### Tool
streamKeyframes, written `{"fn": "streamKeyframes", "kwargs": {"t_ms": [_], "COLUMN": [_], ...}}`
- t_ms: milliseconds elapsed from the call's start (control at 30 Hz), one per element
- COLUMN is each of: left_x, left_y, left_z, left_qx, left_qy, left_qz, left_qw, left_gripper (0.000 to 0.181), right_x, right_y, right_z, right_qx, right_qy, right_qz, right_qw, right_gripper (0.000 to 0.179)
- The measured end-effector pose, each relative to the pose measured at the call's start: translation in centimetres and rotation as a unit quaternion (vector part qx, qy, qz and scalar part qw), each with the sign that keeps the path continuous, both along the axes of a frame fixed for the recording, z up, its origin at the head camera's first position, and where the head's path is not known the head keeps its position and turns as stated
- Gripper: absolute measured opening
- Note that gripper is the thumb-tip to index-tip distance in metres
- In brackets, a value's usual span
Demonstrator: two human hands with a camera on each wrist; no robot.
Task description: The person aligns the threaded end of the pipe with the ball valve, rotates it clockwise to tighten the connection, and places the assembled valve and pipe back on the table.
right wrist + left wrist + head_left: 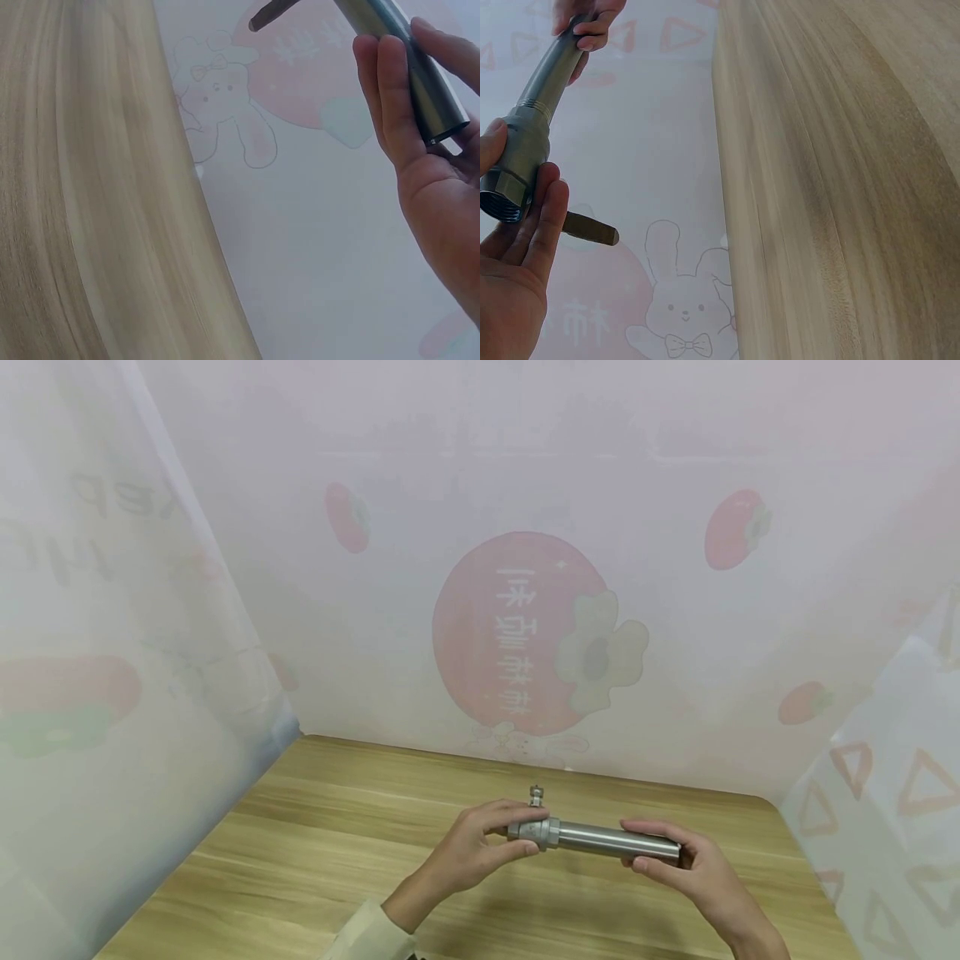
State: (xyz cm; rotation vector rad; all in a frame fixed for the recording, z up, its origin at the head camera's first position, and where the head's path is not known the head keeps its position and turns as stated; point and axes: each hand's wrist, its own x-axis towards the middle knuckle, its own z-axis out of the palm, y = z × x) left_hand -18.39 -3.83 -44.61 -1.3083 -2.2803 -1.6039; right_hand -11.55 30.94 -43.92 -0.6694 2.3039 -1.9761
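A metal valve (pixel 536 833) and a smooth steel pipe (pixel 603 841) are joined end to end, held above the wooden table. My left hand (pixel 474 850) grips the valve body between thumb and fingers. Out of its far side sticks a short handle (pixel 591 228). In the left wrist view the valve's open end (pixel 501 206) shows inner threads, and a few outer threads (pixel 536 105) show where the pipe enters. My right hand (pixel 699 870) holds the pipe near its free end (pixel 447 133), thumb on one side and fingers on the other.
Wood-grain table (pixel 360 827) lies under both hands. A pale printed curtain (pixel 390 635) with red fruit pictures rises behind its back edge. More printed sheets hang at the left (pixel 150 610) and the right (pixel 885 793).
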Motion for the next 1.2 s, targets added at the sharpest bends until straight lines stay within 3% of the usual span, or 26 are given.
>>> {"fn": "streamKeyframes", "kwargs": {"t_ms": [167, 1200], "left_x": [-0.02, -0.02], "left_y": [0.06, 0.07], "left_z": [-0.26, -0.29], "left_qx": [0.010, 0.008], "left_qy": [0.009, 0.005], "left_qz": [-0.001, 0.000], "left_qw": [0.9999, 1.0000], "left_gripper": [0.044, 0.045], "right_x": [-0.07, 0.08], "right_y": [0.04, 0.13], "right_z": [-0.16, 0.16], "right_qx": [-0.004, 0.021], "right_qy": [0.005, -0.021], "right_qz": [0.013, -0.028], "right_qw": [0.9999, 0.9992], "right_gripper": [0.046, 0.040]}}
